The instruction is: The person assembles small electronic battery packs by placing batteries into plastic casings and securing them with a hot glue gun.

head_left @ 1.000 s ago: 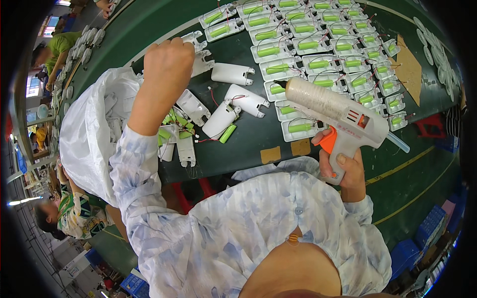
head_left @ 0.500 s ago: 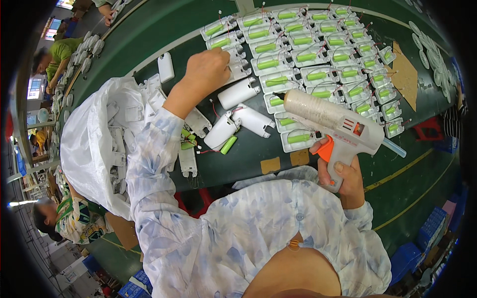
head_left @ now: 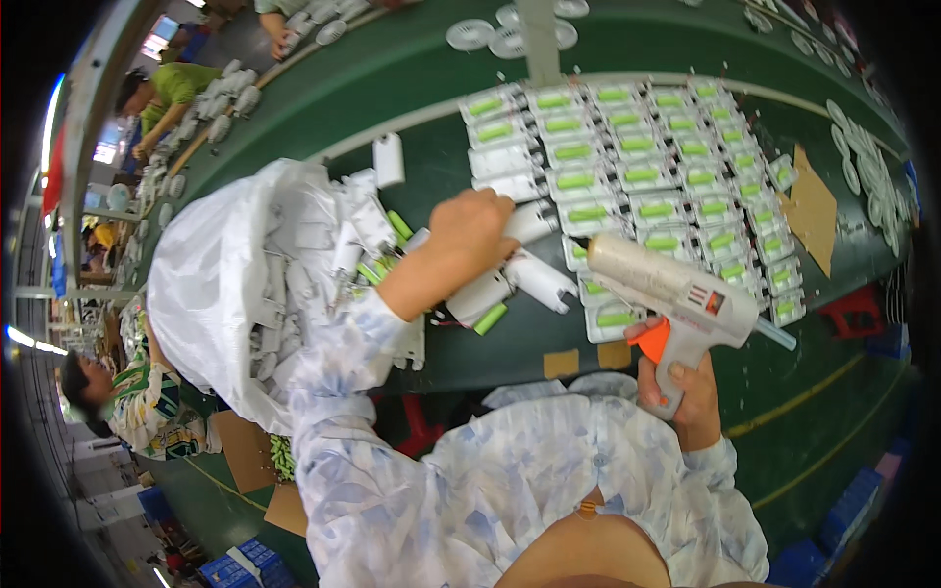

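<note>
Glue gun [head_left: 676, 289] over a crowded dark green table [head_left: 520, 348]

Gripped by the handle in the right hand [head_left: 691, 387], at the near edge. With the left hand [head_left: 469, 235], curled low over loose white cases [head_left: 542, 281]; cannot tell whether grasping one. Spread across the table, rows of cases with green batteries [head_left: 588, 213], between a white bag [head_left: 211, 269] and brown cardboard [head_left: 814, 216]. Beyond, a yellow-lined floor [head_left: 745, 470]; at far left, co-workers [head_left: 186, 88].

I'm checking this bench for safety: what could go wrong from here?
The glue gun in the right hand has its nozzle seemingly close to filled shells; if hot, it might scorch or drip on them.
The left hand, among loose shells, could nudge the loose green cell, which might roll.
</note>
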A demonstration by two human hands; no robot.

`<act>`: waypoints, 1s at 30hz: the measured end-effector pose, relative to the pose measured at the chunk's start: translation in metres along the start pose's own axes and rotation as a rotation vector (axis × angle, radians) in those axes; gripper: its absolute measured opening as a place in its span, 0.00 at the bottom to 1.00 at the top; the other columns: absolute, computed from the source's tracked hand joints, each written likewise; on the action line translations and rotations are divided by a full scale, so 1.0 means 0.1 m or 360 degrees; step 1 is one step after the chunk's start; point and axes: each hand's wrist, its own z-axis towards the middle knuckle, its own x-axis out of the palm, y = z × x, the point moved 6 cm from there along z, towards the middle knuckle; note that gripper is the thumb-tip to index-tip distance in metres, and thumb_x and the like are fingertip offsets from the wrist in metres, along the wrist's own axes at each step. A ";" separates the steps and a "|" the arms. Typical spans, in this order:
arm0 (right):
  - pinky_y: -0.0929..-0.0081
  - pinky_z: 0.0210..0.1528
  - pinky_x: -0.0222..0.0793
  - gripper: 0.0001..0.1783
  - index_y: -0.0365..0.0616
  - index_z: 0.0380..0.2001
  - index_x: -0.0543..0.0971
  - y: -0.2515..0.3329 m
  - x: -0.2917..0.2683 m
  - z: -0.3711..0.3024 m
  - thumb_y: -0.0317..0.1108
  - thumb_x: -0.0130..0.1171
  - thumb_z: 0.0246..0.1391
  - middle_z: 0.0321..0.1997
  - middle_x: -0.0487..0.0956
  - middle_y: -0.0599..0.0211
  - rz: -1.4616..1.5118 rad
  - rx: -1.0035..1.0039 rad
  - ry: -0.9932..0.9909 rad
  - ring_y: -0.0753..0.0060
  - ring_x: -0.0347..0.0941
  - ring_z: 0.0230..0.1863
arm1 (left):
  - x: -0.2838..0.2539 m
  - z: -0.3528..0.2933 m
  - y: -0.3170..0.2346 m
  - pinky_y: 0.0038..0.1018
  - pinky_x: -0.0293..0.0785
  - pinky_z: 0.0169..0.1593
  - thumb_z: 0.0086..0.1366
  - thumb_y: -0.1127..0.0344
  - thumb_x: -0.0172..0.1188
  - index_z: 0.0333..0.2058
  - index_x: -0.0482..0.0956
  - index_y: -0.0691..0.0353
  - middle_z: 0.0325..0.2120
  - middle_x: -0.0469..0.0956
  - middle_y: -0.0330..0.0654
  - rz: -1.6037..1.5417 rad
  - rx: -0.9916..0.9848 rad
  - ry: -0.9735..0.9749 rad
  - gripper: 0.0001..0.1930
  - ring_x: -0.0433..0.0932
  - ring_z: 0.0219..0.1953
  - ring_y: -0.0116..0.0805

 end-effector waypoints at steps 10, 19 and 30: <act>0.77 0.19 0.65 0.37 0.31 0.57 0.64 0.04 0.09 -0.12 0.42 0.62 0.49 0.55 0.74 0.38 0.0004 -0.0095 -0.0049 0.74 0.68 0.16 | -0.04 -0.04 0.03 0.41 0.76 0.40 0.48 0.60 0.69 0.35 0.78 0.64 0.32 0.81 0.50 -0.0175 -0.0324 0.0088 0.18 0.79 0.41 0.52; 0.78 0.21 0.67 0.36 0.30 0.58 0.65 0.06 0.06 -0.09 0.41 0.61 0.51 0.56 0.73 0.38 0.0017 -0.0148 0.0006 0.75 0.69 0.18 | 0.01 -0.12 -0.05 0.35 0.69 0.34 0.46 0.61 0.71 0.23 0.80 0.55 0.24 0.75 0.37 0.0365 0.0326 -0.0560 0.09 0.75 0.33 0.38; 0.78 0.21 0.68 0.37 0.31 0.59 0.64 0.01 -0.03 -0.16 0.41 0.61 0.51 0.57 0.74 0.38 0.0031 -0.0129 -0.0058 0.76 0.69 0.18 | -0.17 -0.39 -0.62 0.36 0.70 0.43 0.50 0.69 0.69 0.39 0.82 0.59 0.38 0.78 0.41 -0.0280 0.0628 -0.0210 0.15 0.76 0.42 0.41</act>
